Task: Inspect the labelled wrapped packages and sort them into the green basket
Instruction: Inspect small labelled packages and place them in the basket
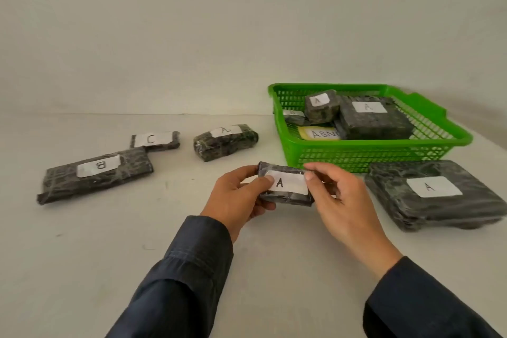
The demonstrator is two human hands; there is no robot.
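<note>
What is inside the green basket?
The green basket holds a small A package, a large A package, a third package, label unreadable, and a yellow card. The large A package covers the card's text after "ABN".

"A" is read on the label of the held package [285, 186]. From it, "A" is shown on the flat package [439, 200] at 3 o'clock, "A" on the rounded package [225, 144] at 11, "C" on the slim package [156, 140] at 10, and an upside-down "B" on the long package [96, 175] at 9. In the green basket [370, 151] at 1 o'clock, "A" is marked on the cube package [321, 108] and the block package [373, 121]; "ABN", cut off, is seen on a yellow card [318, 133].
</note>
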